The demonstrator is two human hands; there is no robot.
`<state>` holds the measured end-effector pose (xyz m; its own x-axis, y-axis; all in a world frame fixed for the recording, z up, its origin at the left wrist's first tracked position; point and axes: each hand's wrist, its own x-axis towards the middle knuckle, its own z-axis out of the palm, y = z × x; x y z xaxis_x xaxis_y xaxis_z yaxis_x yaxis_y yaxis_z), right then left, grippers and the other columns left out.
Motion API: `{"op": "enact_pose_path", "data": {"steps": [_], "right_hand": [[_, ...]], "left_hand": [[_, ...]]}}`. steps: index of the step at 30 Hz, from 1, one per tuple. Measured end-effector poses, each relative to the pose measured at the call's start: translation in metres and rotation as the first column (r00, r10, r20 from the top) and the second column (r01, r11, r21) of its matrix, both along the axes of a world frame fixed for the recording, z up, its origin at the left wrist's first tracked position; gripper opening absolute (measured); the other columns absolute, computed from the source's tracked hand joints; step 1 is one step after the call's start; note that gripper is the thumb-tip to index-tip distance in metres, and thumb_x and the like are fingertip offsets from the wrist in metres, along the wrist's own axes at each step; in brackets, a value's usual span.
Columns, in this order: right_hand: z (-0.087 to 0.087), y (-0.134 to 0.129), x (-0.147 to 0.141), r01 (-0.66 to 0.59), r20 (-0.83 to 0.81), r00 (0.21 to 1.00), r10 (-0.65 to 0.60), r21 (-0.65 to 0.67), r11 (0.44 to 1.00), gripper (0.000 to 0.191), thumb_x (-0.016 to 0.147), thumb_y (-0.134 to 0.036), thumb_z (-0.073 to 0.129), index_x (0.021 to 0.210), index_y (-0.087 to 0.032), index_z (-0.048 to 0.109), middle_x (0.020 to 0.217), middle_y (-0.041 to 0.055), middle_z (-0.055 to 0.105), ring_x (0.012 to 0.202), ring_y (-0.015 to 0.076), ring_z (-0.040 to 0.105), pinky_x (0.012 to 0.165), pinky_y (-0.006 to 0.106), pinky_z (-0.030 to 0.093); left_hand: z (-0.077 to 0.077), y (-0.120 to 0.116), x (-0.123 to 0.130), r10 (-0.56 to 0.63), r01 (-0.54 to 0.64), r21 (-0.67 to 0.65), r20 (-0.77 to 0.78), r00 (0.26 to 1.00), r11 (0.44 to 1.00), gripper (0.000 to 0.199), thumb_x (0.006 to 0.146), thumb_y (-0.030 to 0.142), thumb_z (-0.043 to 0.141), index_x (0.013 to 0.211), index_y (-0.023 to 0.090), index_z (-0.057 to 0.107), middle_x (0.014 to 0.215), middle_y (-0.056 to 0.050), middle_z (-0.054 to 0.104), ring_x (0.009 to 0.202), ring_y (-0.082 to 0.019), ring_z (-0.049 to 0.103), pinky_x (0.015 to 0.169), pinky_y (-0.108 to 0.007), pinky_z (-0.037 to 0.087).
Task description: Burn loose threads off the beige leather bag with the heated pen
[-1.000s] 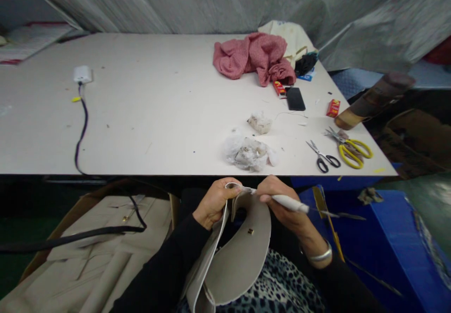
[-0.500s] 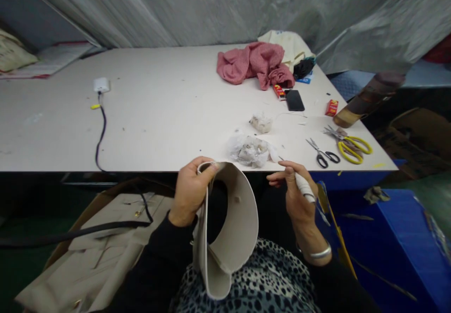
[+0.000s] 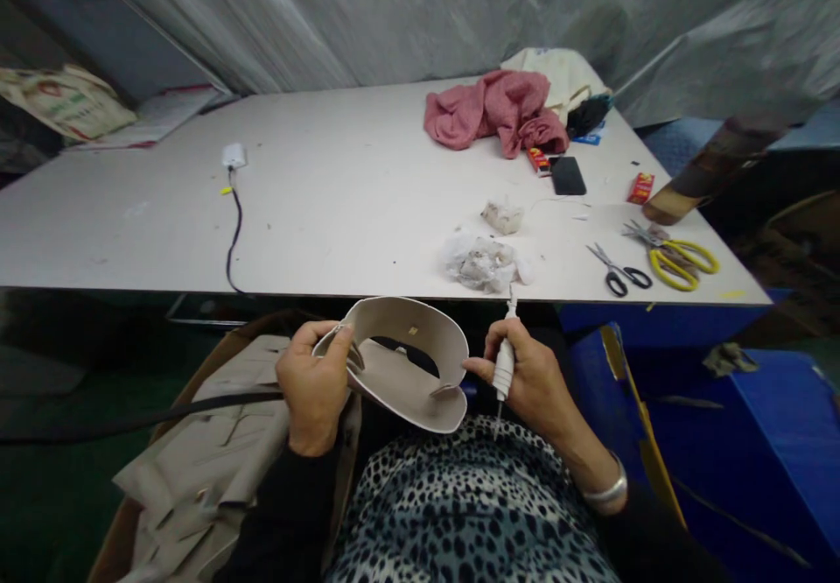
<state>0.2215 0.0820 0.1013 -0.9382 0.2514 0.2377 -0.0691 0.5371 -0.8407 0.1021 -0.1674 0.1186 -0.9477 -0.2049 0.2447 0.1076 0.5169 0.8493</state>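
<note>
My left hand (image 3: pixel 315 382) pinches one end of a beige leather-like bag piece (image 3: pixel 400 390), which curves into an open loop above my lap. A small gold-coloured mark or fitting shows on its inner wall. In my right hand (image 3: pixel 528 368) is a white-handled awl (image 3: pixel 504 368), its handle wrapped and thin metal showing at both ends. My right thumb reaches the right edge of the bag piece; whether it presses on it I cannot tell. Just beyond the awl, at the table's front edge, lies a crumpled clear plastic bag (image 3: pixel 482 263).
On the table (image 3: pixel 341 215) lie black-handled scissors (image 3: pixel 618 272), yellow-handled scissors (image 3: pixel 675 257), a pink cloth (image 3: pixel 489 110), a black phone-like slab (image 3: pixel 568 176) and a white plug-like box (image 3: pixel 234 156) with a cable. Beige bags (image 3: pixel 223 425) fill a carton at left; blue bins (image 3: pixel 774 443) stand right.
The bag piece has turned from upright to lying sideways, its loop now stretching toward my right hand. My right hand has moved left, close to it, and the awl now points more upright.
</note>
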Motion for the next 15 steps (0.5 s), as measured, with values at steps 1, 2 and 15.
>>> {"op": "enact_pose_path", "data": {"steps": [1, 2, 15], "right_hand": [[-0.001, -0.004, 0.005, 0.000, 0.045, 0.999, -0.002, 0.059, 0.998, 0.038, 0.088, -0.048, 0.080, 0.097, -0.023, 0.054, 0.076, -0.0030, 0.063, 0.060, 0.0134, 0.057, 0.059, 0.025, 0.043], [-0.001, -0.008, 0.010, -0.002, 0.085, 0.996, -0.008, 0.112, 0.994, 0.042, 0.086, -0.051, 0.080, 0.097, -0.023, 0.052, 0.075, -0.0031, 0.062, 0.060, 0.0143, 0.057, 0.059, 0.025, 0.042], [-0.017, -0.036, 0.009, -0.026, 0.357, 0.918, -0.175, 0.493, 0.870, 0.046, 0.088, -0.058, 0.074, 0.103, -0.022, 0.050, 0.079, 0.0045, 0.074, 0.065, 0.0284, 0.073, 0.054, 0.029, 0.021]], "left_hand": [[-0.003, 0.000, 0.002, 0.005, -0.006, -0.020, -0.019, 1.000, 1.000, 0.016, 0.081, 0.033, 0.077, 0.082, 0.017, 0.074, 0.072, 0.001, 0.069, 0.066, -0.015, 0.064, 0.064, -0.026, 0.049], [-0.004, 0.001, 0.004, 0.011, -0.012, -0.032, -0.037, 0.999, 0.999, 0.016, 0.082, 0.033, 0.077, 0.082, 0.018, 0.073, 0.072, 0.001, 0.069, 0.067, -0.015, 0.064, 0.065, -0.026, 0.049], [-0.008, 0.016, 0.028, -0.039, 0.035, -0.030, -0.131, 0.991, 0.999, 0.016, 0.083, 0.031, 0.077, 0.078, 0.017, 0.070, 0.073, 0.002, 0.067, 0.070, -0.016, 0.063, 0.070, -0.027, 0.049]]}}
